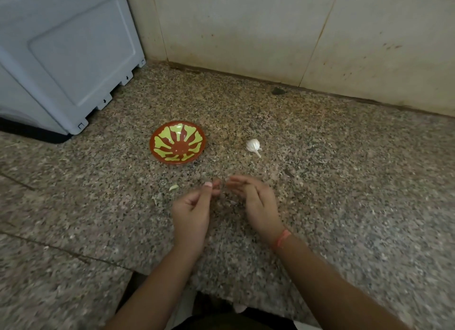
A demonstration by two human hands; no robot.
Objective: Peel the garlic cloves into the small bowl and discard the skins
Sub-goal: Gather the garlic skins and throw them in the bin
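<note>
Small bowl [177, 160], red with yellow-green pattern, stands on speckled tabletop [344, 182]. Garlic bulb [253, 145] lies right of bowl, apart from it. Pale garlic piece [173, 187] lies on the near side of bowl. Also nearer than bowl: left grip [194, 206], fingers curled, thumb on forefinger, contents blurred; right grip [254, 198], fingers nearly straight.

The speckled granite bench [344, 182] has seams running across its left part. A red bowl [157, 154] with yellow-green petals sits near its middle, and a white garlic bulb [253, 146] lies apart to the bowl's right. Nearer the front lies a pale garlic piece [173, 187], with a skin scrap [157, 198] just beside it. A grey appliance [64, 58] stands at the far left.
</note>
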